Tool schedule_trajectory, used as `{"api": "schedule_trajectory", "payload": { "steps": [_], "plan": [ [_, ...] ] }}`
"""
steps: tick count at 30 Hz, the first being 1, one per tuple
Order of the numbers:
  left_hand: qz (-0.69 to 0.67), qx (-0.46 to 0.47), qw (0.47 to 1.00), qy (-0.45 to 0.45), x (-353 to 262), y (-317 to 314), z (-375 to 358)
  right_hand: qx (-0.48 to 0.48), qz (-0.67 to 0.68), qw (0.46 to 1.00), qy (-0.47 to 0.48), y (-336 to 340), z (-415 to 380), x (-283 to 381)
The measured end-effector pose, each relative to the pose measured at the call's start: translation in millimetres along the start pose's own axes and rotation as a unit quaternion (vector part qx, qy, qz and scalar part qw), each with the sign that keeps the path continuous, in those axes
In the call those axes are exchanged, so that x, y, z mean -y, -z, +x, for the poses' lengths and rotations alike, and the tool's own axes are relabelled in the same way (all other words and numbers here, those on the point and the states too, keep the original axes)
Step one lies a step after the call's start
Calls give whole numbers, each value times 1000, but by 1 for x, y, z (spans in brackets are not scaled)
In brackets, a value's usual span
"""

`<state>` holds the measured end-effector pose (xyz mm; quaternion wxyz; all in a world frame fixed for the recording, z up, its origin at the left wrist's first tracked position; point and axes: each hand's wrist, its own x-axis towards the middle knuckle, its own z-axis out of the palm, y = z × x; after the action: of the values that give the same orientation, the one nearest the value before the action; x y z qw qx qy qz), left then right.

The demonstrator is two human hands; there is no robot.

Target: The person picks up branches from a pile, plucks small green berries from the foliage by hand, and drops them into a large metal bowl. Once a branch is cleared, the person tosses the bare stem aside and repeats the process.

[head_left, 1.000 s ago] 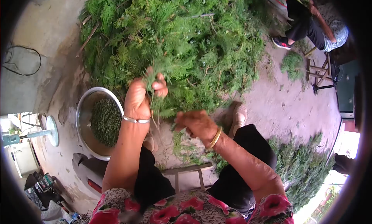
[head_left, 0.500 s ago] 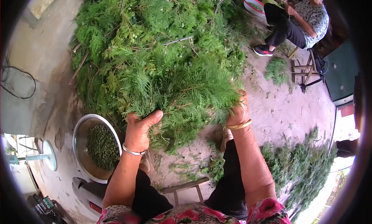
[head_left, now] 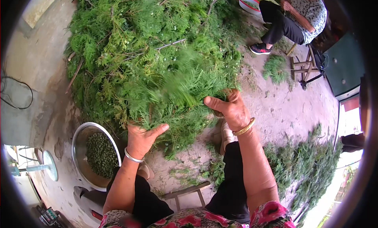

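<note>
A big heap of green cypress-like branches (head_left: 149,42) covers the ground ahead of me. My left hand (head_left: 142,139) grips the near underside of a large leafy branch (head_left: 177,94) pulled from the heap, a silver bangle on its wrist. At the branch's right side, my right hand (head_left: 230,109) is closed on its foliage and wears a gold bangle. A metal bowl (head_left: 80,139) holding small green seeds (head_left: 100,154) sits on the ground just left of my left arm.
Another person (head_left: 293,13) sits on a stool at the top right with a red-rimmed bowl (head_left: 249,1). A spread of stripped greenery (head_left: 307,165) lies at the right. A small stool (head_left: 189,190) is between my knees. A black cable (head_left: 15,98) lies at the left.
A second ago my hands were picking at a small sprig near the bowl. Both then reached into the heap, and they now hold a large branch, pulled a little toward me.
</note>
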<state>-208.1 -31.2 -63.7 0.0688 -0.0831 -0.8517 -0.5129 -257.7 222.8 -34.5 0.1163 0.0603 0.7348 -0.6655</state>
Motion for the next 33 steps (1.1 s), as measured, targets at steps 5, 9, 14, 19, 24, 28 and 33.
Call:
{"api": "schedule_trajectory", "payload": {
  "steps": [5, 9, 14, 19, 24, 28, 33],
  "plan": [
    [124, -6, 992, -14, 11, -10, -4, -26, 16, 998, 61, -12, -5, 2],
    [256, -69, 960, -92, 16, -13, -1, -38, 65, 994, 80, -25, -8, 5],
    [-245, -46, 903, 349, 6, 16, 5, -89, 160, 983, 18, -13, 6, 1],
    [-649, 74, 653, 384, 34, 29, 6, -116, 170, 978, -29, -9, 10, -5],
    [-760, 115, 572, 286, 35, 26, -1, -57, 135, 989, -19, -17, 6, -4],
    [-773, 139, 570, 242, 39, 23, -2, -23, 106, 994, -11, -28, 3, -3],
    [-789, 184, 550, 204, 50, 16, -4, 29, 81, 996, -17, -31, 1, 0]
  ]
}}
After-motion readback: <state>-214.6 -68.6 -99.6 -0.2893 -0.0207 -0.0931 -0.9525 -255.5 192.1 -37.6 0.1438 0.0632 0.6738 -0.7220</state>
